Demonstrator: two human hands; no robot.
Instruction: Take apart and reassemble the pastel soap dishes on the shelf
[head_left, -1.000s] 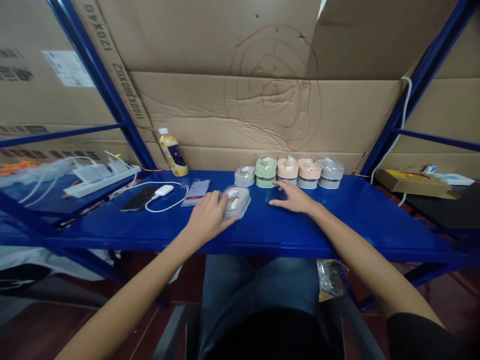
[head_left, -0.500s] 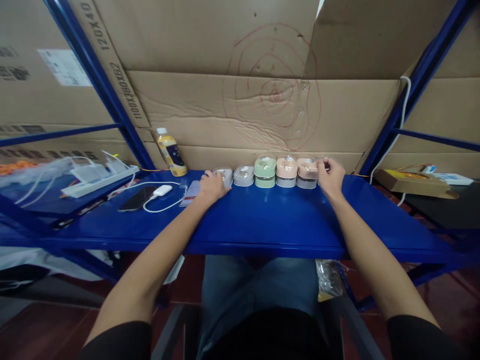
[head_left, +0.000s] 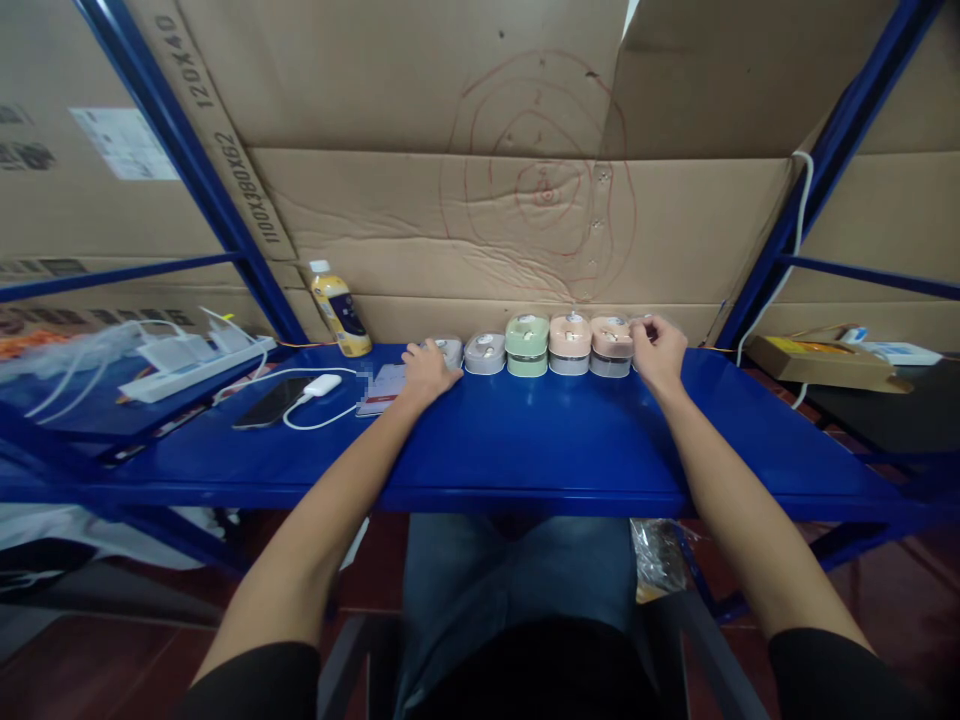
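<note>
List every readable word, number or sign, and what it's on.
"120X40": cardboard strip, upper left.
"1100X380X62": same strip, lower down.
Red rings drawn on the back cardboard: marks inside too faint to read surely.
Too blurred or small: box lids, yellow bottle, lit phone, white sheet at left, dark print on the left cardboard, right-hand carton.

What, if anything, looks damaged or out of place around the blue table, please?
The cardboard backing looks damaged: it is creased around the hand-drawn red rings. The row of containers looks orderly, with no spill visible.
</note>
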